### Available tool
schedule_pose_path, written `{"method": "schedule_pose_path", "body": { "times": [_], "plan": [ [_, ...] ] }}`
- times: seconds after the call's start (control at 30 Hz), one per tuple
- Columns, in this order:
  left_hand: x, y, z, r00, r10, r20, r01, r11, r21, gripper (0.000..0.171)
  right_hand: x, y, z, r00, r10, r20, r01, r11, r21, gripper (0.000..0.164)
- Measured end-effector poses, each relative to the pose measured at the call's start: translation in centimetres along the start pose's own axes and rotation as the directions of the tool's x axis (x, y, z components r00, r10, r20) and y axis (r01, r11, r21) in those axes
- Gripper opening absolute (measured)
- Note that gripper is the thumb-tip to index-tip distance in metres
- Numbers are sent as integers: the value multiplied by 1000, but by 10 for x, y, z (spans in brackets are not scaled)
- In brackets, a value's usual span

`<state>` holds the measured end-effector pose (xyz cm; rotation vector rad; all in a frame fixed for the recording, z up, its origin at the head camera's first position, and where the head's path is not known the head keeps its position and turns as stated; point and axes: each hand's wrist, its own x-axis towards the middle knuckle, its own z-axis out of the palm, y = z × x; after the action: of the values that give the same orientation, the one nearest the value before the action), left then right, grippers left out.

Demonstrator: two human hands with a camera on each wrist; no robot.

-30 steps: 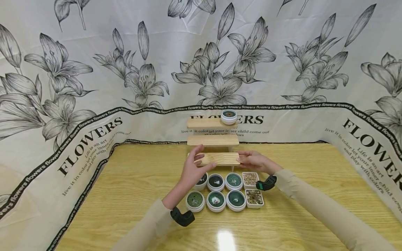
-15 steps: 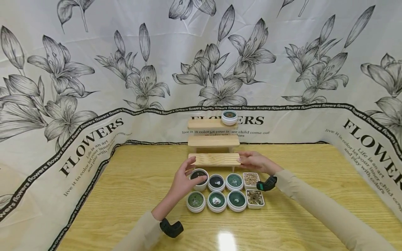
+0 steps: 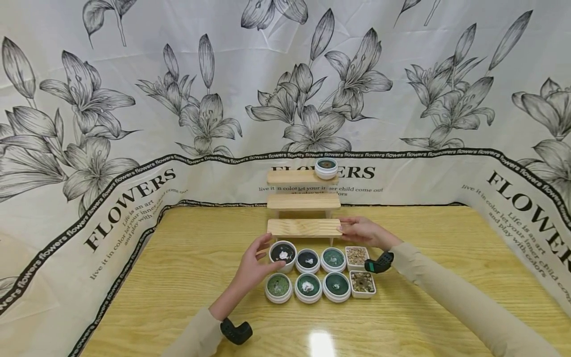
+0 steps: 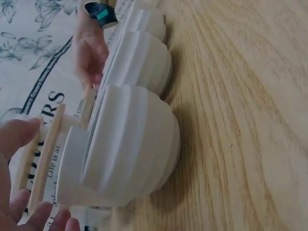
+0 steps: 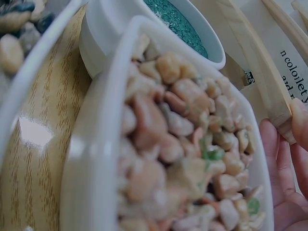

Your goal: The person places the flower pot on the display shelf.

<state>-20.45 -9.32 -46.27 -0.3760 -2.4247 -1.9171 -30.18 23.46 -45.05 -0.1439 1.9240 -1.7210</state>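
Observation:
A three-step wooden stand (image 3: pixel 304 227) stands at the back of the table. My right hand (image 3: pixel 363 232) pinches the right end of its lowest board (image 5: pixel 275 108), thumb on one side and fingers on the other in the right wrist view. My left hand (image 3: pixel 253 265) is beside a round white pot (image 3: pixel 289 267) with dark filling and a white patch, at the back left of the group. Its thumb and fingers are spread apart. In the left wrist view, space shows between the fingers (image 4: pixel 41 216) and the nearest pots (image 4: pixel 130 139).
Several round white pots with green or dark fillings stand in two rows before the stand. Two square white dishes (image 3: pixel 362 294) of pebbles are at the right end. One white pot (image 3: pixel 326 172) sits on the top board. A flower-printed cloth (image 3: pixel 214 178) hangs behind.
My left hand has moved from the lowest board's left end down and left to beside the back left pot. My right hand keeps its hold on the board's right end.

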Motion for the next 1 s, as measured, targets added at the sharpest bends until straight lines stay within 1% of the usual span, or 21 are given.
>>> {"method": "schedule_pose_path", "body": {
  "times": [0.07, 0.2, 0.23, 0.33, 0.5, 0.73, 0.83, 1.0],
  "plan": [
    [0, -3, -2, 1000, 6, 9, -6, 1000, 2, 73, -1, 0, 0, 1000, 3, -7, -3, 1000, 2, 66],
    [3, -9, -4, 999, -8, 35, 8, 1000, -10, 73, -1, 0, 0, 1000, 3, -12, -3, 1000, 2, 65],
    [4, -11, -4, 999, -8, 46, 9, 1000, -17, 74, -1, -1, 0, 1000, 2, -14, -2, 1000, 3, 65],
    [6, -16, -5, 996, -33, 83, 37, 998, -46, 74, 0, 0, 0, 1000, 3, -15, -3, 1000, 9, 65],
    [9, -23, -5, 989, -47, 140, 58, 995, -76, 74, 1, 1, 1, 1000, 7, -14, -7, 1000, 15, 66],
    [14, -29, -5, 980, -47, 195, 59, 997, -55, 77, 2, 0, 2, 999, 32, -43, -32, 999, 17, 67],
    [17, -31, -4, 976, -43, 214, 59, 996, -69, 77, 2, 0, 2, 998, 32, -46, -31, 999, 19, 67],
    [18, -34, -3, 971, -22, 240, 42, 996, -77, 75, 3, 0, 1, 998, 34, -49, -33, 999, 19, 67]
  ]
}}
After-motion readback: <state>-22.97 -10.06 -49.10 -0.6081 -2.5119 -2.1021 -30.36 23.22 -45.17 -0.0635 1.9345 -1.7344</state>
